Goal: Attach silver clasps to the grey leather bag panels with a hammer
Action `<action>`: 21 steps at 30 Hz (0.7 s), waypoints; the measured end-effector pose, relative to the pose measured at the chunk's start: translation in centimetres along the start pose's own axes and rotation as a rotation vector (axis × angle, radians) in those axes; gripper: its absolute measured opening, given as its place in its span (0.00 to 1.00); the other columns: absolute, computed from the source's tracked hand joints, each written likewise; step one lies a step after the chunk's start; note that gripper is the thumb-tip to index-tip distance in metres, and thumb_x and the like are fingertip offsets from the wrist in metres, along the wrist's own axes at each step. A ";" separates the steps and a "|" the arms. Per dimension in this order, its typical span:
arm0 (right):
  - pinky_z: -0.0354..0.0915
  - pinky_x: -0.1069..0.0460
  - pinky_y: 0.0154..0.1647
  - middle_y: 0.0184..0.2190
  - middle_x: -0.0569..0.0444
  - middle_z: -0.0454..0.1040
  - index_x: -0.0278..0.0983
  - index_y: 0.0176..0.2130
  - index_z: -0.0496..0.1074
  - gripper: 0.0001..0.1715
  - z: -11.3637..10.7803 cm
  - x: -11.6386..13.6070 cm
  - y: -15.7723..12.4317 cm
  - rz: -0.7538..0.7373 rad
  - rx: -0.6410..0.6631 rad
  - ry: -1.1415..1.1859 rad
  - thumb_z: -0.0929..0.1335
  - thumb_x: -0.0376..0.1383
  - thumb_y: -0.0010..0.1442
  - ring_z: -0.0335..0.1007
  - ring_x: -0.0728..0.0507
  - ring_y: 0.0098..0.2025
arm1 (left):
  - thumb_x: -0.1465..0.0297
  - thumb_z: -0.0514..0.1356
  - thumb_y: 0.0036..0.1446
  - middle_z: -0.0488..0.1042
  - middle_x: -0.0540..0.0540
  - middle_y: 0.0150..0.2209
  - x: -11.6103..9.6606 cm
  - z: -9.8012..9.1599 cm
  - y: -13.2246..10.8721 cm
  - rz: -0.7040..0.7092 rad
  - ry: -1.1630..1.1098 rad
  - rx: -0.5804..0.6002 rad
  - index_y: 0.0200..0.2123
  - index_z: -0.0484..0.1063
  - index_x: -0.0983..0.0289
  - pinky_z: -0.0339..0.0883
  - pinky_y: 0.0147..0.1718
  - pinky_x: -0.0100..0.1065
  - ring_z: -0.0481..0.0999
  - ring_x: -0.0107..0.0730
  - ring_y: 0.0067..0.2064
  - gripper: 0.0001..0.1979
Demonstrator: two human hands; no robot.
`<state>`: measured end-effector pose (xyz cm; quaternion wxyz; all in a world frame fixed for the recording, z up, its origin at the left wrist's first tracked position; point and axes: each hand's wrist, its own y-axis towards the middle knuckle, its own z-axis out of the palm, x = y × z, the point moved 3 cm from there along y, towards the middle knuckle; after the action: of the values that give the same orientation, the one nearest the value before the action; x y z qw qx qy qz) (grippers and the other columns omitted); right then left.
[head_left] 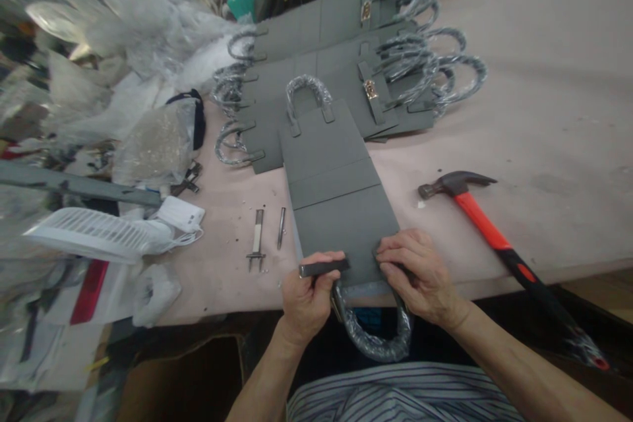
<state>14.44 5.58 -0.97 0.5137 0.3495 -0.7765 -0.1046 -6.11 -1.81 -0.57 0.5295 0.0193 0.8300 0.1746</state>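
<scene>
A flat grey leather bag panel [336, 191] lies on the table in front of me, with a plastic-wrapped handle at each end. The near handle [378, 339] hangs over the table's edge. My left hand [306, 300] is closed around a dark grey strap [324, 268] at the panel's near left corner. My right hand [420, 273] pinches the panel's near right edge, where the handle's tab joins it.
A stack of like grey panels [346, 59] with wrapped handles lies behind. A red-handled hammer [487, 227] rests at the right. Two metal punches [258, 237] lie left of the panel. A white fan [99, 234] and plastic bags [153, 142] crowd the left side.
</scene>
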 end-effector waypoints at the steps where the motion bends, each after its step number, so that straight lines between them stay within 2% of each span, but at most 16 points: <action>1: 0.61 0.45 0.43 0.36 0.53 0.77 0.39 0.39 0.72 0.08 0.0 0.0 0.0 0.002 -0.001 0.002 0.67 0.28 0.61 0.71 0.43 0.39 | 0.75 0.61 0.64 0.83 0.56 0.42 -0.1 0.0 0.0 0.004 0.004 -0.002 0.46 0.72 0.62 0.79 0.47 0.37 0.84 0.36 0.44 0.08; 9: 0.61 0.44 0.43 0.36 0.53 0.77 0.39 0.39 0.72 0.07 0.0 -0.1 -0.1 0.012 0.011 -0.002 0.67 0.29 0.61 0.71 0.43 0.39 | 0.76 0.59 0.64 0.83 0.56 0.40 -1.3 0.5 1.0 0.116 0.123 0.024 0.44 0.71 0.63 0.79 0.44 0.33 0.84 0.33 0.42 0.06; 14: 0.61 0.44 0.43 0.35 0.53 0.78 0.39 0.38 0.73 0.07 0.0 -0.2 -0.2 0.009 -0.007 -0.001 0.67 0.29 0.61 0.72 0.43 0.39 | 0.77 0.56 0.64 0.81 0.56 0.38 -1.4 1.0 1.4 0.163 0.182 0.025 0.42 0.72 0.63 0.77 0.44 0.33 0.83 0.33 0.41 0.06; 18: 0.62 0.45 0.43 0.35 0.53 0.78 0.39 0.38 0.73 0.06 0.0 0.3 0.1 0.002 0.004 -0.008 0.66 0.30 0.62 0.72 0.43 0.40 | 0.76 0.55 0.64 0.81 0.56 0.38 -1.2 1.3 1.3 0.167 0.205 0.021 0.41 0.72 0.63 0.76 0.44 0.33 0.82 0.33 0.41 0.07; 21: 0.64 0.45 0.44 0.39 0.51 0.77 0.39 0.39 0.73 0.04 -1.1 0.9 0.3 0.042 0.054 -0.057 0.67 0.32 0.63 0.71 0.42 0.43 | 0.74 0.55 0.65 0.80 0.57 0.38 -0.9 1.4 1.2 0.137 0.227 0.047 0.41 0.73 0.64 0.75 0.43 0.33 0.81 0.34 0.41 0.07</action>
<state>15.05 5.41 0.35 0.4840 0.3436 -0.8005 -0.0826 -4.62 -0.51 0.07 0.4186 0.0686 0.8850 0.1922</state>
